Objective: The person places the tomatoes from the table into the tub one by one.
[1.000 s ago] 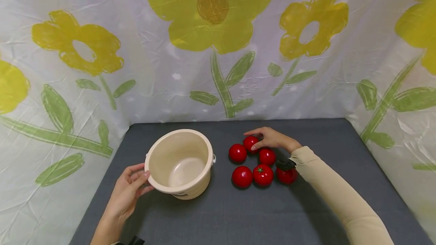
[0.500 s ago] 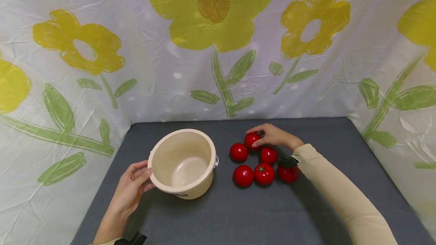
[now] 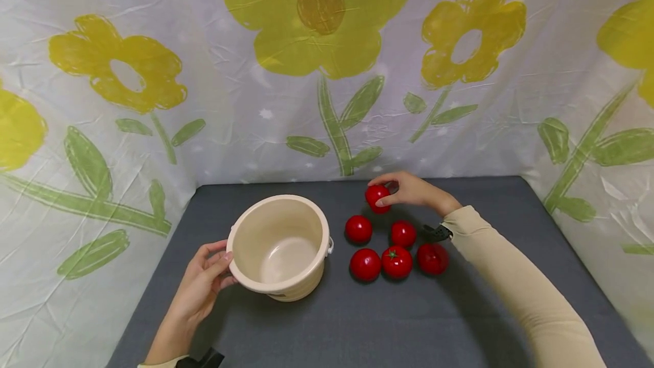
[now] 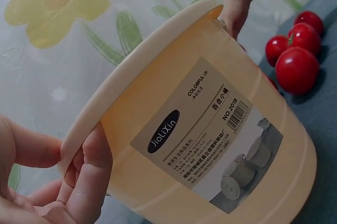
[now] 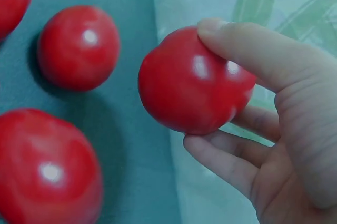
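A cream plastic bucket [image 3: 278,243] stands on the dark cloth, its mouth tipped toward the camera. My left hand [image 3: 201,280] pinches the bucket's left rim between thumb and fingers; in the left wrist view a printed label [image 4: 205,134] shows on its side. At the back, my right hand [image 3: 409,189] grips a tomato [image 3: 377,198] between thumb and fingers. The right wrist view shows this tomato [image 5: 192,81] lifted off the cloth. Several other red tomatoes, such as the one with a green calyx [image 3: 396,262], lie in a group in front of that hand.
The dark grey cloth [image 3: 327,334] covers the table. A pale curtain with painted yellow flowers [image 3: 245,129] hangs behind and along both sides. A white handle joint [image 3: 330,245] sticks out at the bucket's right side.
My right hand has raised its tomato up and back from the group. The bucket, with my left hand still on its rim, has shifted slightly right.
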### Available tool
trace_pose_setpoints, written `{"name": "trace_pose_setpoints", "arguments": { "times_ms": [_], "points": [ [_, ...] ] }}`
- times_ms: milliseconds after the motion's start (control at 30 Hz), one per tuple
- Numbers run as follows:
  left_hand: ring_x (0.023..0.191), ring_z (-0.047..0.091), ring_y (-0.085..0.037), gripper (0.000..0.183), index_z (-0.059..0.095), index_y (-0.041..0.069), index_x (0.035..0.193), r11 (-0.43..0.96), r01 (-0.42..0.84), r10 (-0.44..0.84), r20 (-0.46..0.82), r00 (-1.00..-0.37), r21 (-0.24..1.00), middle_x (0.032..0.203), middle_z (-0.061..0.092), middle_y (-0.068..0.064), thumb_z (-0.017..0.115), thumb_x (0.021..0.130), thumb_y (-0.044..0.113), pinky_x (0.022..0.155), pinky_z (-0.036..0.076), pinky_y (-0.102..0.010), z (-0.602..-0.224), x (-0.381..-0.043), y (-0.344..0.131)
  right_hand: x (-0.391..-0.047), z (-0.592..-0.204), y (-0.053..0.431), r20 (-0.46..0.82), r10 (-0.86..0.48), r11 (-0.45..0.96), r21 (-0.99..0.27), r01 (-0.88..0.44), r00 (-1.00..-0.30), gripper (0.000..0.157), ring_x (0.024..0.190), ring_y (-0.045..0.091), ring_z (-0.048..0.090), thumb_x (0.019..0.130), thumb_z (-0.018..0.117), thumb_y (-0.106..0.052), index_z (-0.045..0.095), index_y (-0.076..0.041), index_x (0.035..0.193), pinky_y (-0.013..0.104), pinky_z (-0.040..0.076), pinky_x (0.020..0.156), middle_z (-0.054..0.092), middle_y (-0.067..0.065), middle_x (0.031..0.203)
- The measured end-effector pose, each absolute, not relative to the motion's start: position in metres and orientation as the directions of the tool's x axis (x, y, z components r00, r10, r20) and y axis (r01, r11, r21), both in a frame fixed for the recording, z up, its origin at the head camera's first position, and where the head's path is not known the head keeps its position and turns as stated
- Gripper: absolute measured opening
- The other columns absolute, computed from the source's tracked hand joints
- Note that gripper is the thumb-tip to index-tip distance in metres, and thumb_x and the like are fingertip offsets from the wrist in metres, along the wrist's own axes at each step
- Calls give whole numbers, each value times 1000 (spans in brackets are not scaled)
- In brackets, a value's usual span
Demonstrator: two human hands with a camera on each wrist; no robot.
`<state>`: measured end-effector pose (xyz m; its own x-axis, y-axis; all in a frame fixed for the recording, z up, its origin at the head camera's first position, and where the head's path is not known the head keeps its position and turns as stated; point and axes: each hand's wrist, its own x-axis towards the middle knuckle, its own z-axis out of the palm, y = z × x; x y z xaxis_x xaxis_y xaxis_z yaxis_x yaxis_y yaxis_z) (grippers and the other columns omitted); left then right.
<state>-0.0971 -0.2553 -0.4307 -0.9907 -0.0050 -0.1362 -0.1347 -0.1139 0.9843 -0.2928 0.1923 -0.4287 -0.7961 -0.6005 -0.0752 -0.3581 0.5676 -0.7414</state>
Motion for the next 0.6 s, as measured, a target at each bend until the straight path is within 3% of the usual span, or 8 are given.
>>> {"name": "trace_pose_setpoints", "arguments": {
  "times_ms": [233, 600],
  "points": [
    [73, 67, -7, 29, 35, 10, 124, -112, -132, 3, -132, -991, 985, 93, 71, 6, 52, 101, 5, 61, 58, -21, -430, -97, -251, -293, -406, 182, -39, -623, 513, -775, -370, -781, 51, 110, 27, 64, 85, 78, -25, 61, -15, 133, 42, 53, 94, 65, 8, 131],
    [73, 66, -6, 31, 35, 10, 125, -85, -156, -1, -157, -988, 984, 93, 70, 7, 53, 100, 6, 61, 58, -21, -428, -96, -238, -292, -368, 152, -3, -663, 465, -785, -409, -749, 50, 107, 25, 64, 85, 77, -24, 58, -15, 131, 43, 53, 95, 64, 8, 125]
  ]
}}
